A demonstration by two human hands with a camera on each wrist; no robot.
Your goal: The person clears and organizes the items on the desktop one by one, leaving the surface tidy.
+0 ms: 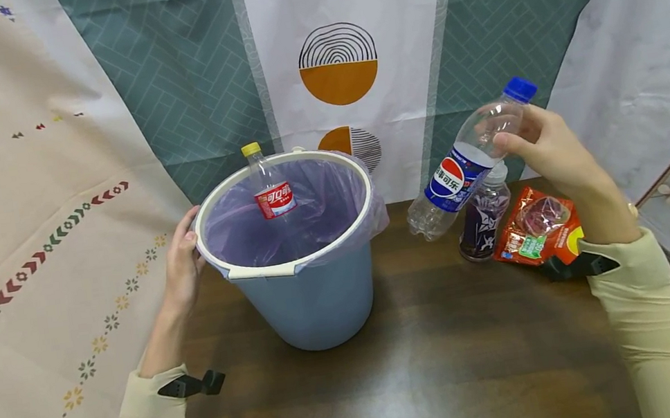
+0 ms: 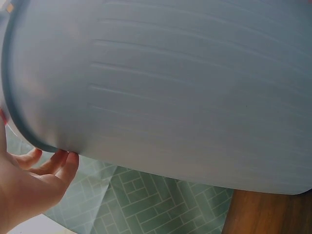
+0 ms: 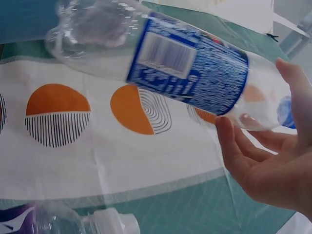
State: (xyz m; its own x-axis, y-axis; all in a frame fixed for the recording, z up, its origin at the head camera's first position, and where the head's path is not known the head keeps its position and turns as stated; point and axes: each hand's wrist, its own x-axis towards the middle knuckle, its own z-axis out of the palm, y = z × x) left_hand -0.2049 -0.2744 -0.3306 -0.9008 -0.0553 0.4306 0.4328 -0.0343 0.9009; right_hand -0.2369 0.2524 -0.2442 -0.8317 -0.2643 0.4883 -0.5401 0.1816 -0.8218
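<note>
A light-blue trash bin (image 1: 322, 308) with a cream rim and a thin purple liner stands on the table. My left hand (image 1: 182, 266) grips its rim at the left side, fingertips under the rim in the left wrist view. A clear cola bottle (image 1: 276, 201) with a yellow cap and red label is within the bin's mouth, cap above the far rim in the head view. On the right, my right hand (image 1: 556, 147) holds a clear plastic Pepsi bottle (image 1: 456, 176) near its neck. This bottle tilts, blue cap up, base toward the bin.
Behind the Pepsi bottle stands a dark-labelled bottle (image 1: 479, 229) with a white cap. Right of it lies a red food packet (image 1: 537, 229), partly behind the right forearm. The brown wooden table (image 1: 428, 351) meets patterned curtain cloth (image 1: 340, 48) at the back.
</note>
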